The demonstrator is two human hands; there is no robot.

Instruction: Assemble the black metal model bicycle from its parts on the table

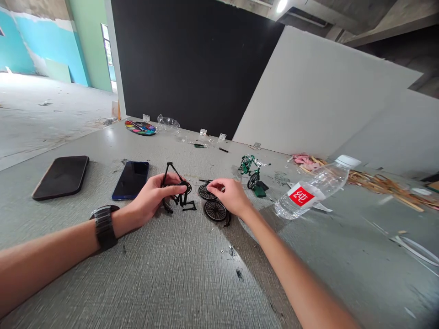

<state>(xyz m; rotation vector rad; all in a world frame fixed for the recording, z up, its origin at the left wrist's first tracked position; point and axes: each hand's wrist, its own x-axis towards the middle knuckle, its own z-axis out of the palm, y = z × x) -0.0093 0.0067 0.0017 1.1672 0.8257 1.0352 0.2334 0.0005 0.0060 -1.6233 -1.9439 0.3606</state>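
Observation:
My left hand [158,193] is closed around a black model bicycle frame [183,195], thumb pressed on it near the chainring. My right hand [229,194] hovers over two small black spoked wheels, its thumb and fingertips pinched together; whatever sits in the pinch is too small to make out. The nearer wheel [215,211] lies flat on the table, and the farther wheel [206,191] is partly covered by my fingers. A thin curved black part [227,220] rests beside the nearer wheel. Tiny screws [231,250] lie closer to me.
A green model bicycle [252,170] stands behind my right hand, near a clear water bottle [312,189]. On the left are a dark phone [131,179] and a black flat device [61,177]. Farther back lie a paint palette [140,127] and a small screwdriver [200,145].

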